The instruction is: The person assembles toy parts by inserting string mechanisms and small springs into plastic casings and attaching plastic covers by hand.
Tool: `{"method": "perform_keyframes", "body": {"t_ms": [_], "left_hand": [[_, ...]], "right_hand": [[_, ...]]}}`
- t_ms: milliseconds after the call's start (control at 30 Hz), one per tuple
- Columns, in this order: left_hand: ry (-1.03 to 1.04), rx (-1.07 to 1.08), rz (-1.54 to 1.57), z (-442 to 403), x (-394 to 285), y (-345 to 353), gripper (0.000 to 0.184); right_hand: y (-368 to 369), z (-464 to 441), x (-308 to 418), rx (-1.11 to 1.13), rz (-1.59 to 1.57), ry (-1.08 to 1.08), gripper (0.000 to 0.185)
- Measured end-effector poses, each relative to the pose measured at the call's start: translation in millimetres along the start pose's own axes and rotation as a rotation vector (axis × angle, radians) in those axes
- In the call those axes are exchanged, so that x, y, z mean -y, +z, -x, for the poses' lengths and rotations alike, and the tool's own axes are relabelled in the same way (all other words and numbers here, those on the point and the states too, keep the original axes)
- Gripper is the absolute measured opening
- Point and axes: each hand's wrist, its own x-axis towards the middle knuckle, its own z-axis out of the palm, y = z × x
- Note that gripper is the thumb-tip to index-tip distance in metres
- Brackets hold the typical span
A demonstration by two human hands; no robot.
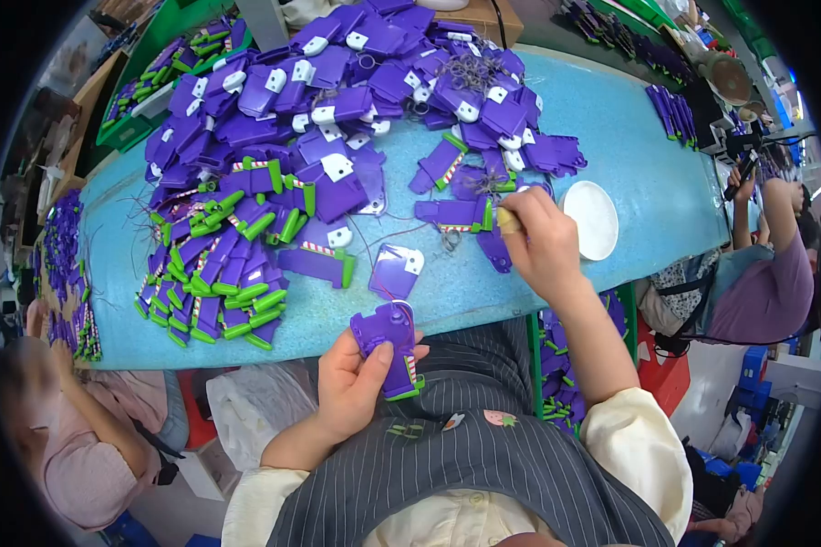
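Note:
My left hand [351,387] grips a purple plastic casing part [396,334] with a green edge and a red-and-white striped strip, its thumb pressed on the face. A thin reddish wire loops at the part's top. Over the table to the right, my right hand [543,239] has its fingers curled together, a yellowish cover on one fingertip; whatever they hold is hidden. Beside those fingertips lies a purple part with a green end [452,215]. A round white dish [590,221] stands just right of this hand. Between my hands rests a purple part with a white corner [396,271].
Purple parts with white corners [274,100] are heaped at the back left, and green-ended parts [214,273] pile up in front of them. Tangled thin wires [472,73] lie on the heap. Co-workers sit left [100,438] and right [748,283]. A green crate [123,137] stands behind.

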Motion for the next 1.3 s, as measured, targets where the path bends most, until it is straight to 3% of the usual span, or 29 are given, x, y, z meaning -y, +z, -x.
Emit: {"method": "perform_keyframes", "body": {"t_ms": [33, 133, 200, 300, 433, 533, 600, 633, 700, 767, 800, 867, 900, 933, 1000, 1067, 1167, 1200, 1267, 1300], "left_hand": [[-0.002, -0.008, 0.008, -1, 1, 1, 0.029], [0.025, -0.017, 0.032, -15, -2, 4, 0.031], [0.063, -0.027, 0.057, -35, -8, 10, 0.032], [0.056, -0.037, 0.341, -79, -32, 19, 0.033], [0.032, 0.06, 0.524, -122, -53, 5, 0.028], [0.046, 0.113, 0.609, -126, -60, 3, 0.026], [0.131, 0.118, 0.514, -125, -62, 3, 0.027], [0.132, 0.115, 0.512, -124, -63, 4, 0.027], [0.357, -0.02, 0.3, -123, -63, 10, 0.026], [0.399, -0.009, 0.194, -120, -63, 15, 0.027], [0.442, 0.0, 0.095, -119, -62, 18, 0.028], [0.489, 0.032, 0.023, -116, -61, 22, 0.026], [0.586, 0.06, -0.272, -116, -63, 17, 0.026], [0.682, 0.088, -0.57, -117, -66, 17, 0.026], [0.653, 0.045, -0.332, -122, -72, 24, 0.024], [0.65, 0.059, -0.264, -124, -71, 28, 0.023], [0.638, 0.054, -0.519, -118, -52, 32, 0.023], [0.757, -0.027, -0.627, -123, -34, 25, 0.018], [0.797, -0.151, -0.728, -118, -27, 25, 0.017], [0.795, -0.151, -0.733, -118, -30, 27, 0.017]], "right_hand": [[4, 8, -3, -0.035, -0.344, 0.293, 0.008], [3, 4, -11, -0.041, -0.499, 0.373, 0.012], [-1, -10, -6, -0.021, -0.647, 0.368, 0.012], [-2, -38, 13, 0.008, -1.068, 0.303, 0.011], [1, -53, 25, 0.102, -1.128, 0.142, 0.009], [5, -56, 28, 0.147, -1.186, 0.169, 0.008], [10, -56, 29, 0.09, -1.212, 0.184, 0.01], [9, -54, 30, 0.087, -1.33, 0.298, 0.011], [8, -49, 31, 0.081, -1.449, 0.416, 0.013], [7, -44, 31, 0.248, -1.581, 0.785, 0.016], [7, -42, 29, 0.236, -1.583, 0.784, 0.016], [8, -38, 26, 0.297, -1.861, 0.985, 0.018], [5, -36, 26, 0.277, -1.93, 1.044, 0.019], [0, -34, 23, 0.266, -1.935, 1.04, 0.019], [-13, -28, 14, 0.135, -1.972, 0.869, 0.016], [-9, -23, 14, 0.177, -1.895, 0.806, 0.013], [-9, -24, 20, -0.009, -1.774, 0.887, 0.012], [-8, -22, 19, -0.01, -1.776, 0.886, 0.012], [-5, -16, 19, 0.241, -1.65, 0.816, 0.011], [-4, -13, 26, 0.193, -1.657, 0.876, 0.01]]}}
